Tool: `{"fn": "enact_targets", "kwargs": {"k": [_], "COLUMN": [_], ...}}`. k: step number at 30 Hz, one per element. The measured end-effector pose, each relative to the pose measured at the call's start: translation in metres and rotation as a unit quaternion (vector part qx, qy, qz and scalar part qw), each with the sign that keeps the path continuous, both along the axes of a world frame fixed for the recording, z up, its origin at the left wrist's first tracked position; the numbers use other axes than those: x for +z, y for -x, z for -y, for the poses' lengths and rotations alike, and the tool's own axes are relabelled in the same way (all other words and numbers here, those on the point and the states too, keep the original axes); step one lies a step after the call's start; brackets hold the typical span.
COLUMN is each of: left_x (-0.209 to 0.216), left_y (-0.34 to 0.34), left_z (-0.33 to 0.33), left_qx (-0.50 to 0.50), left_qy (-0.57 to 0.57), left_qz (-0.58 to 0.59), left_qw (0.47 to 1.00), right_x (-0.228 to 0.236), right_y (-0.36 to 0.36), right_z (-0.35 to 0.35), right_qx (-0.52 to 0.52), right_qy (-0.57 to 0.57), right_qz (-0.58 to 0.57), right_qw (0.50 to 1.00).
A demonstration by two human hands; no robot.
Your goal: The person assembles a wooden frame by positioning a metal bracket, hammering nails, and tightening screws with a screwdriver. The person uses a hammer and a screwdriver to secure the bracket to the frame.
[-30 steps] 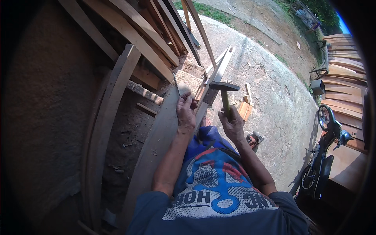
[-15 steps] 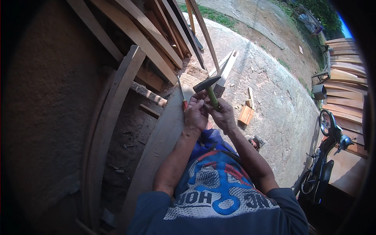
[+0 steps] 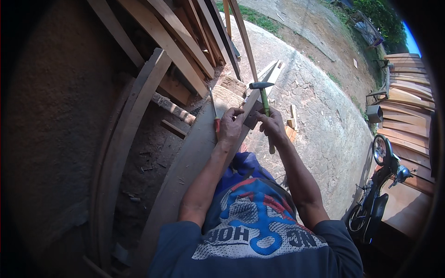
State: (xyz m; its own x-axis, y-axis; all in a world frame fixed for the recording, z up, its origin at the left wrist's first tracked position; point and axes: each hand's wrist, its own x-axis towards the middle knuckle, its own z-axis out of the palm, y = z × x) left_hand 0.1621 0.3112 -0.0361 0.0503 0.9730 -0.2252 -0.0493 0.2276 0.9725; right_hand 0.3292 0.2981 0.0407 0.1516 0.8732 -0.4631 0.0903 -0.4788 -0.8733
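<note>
In my right hand is a hammer with a green handle and a dark metal head, held with the head up. My left hand is closed, thumb and forefinger near each other at the side of a long wooden piece; whatever sits between those fingers is too small to make out. A darker block-like part of the wood shows between my two hands. Just left of my left hand, a tool with a red handle and a thin metal shaft rests against the board.
Wooden planks lean at the upper left, and a thick curved-looking beam stands nearer. Small wood offcuts lie on the concrete ground beyond my right hand. A motorcycle stands at the right beside stacked boards.
My hands have moved apart; the left is now beside the long wooden piece. The hammer has shifted right and turned more upright, my right hand gripping it nearer the head.
</note>
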Motion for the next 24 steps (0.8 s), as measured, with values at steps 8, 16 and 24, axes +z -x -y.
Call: {"fn": "enact_targets", "kwargs": {"k": [8, 16, 24], "left_x": [-0.034, -0.03, -0.032], "left_y": [-0.01, -0.009, -0.009], "left_z": [0.001, 0.002, 0.003], "left_qx": [-0.042, -0.058, -0.065], "left_qy": [-0.008, 0.006, 0.003], "left_qz": [0.054, 0.07, 0.096], "left_qw": [0.998, 0.996, 0.993], "right_x": [-0.006, -0.004, -0.009], "right_y": [0.005, 0.005, 0.004], "right_z": [-0.004, -0.01, -0.01], "right_qx": [0.039, 0.057, 0.047], "right_qy": [-0.004, 0.012, 0.01], "right_qz": [-0.015, 0.009, 0.008], "right_qw": [0.999, 0.998, 0.999]}}
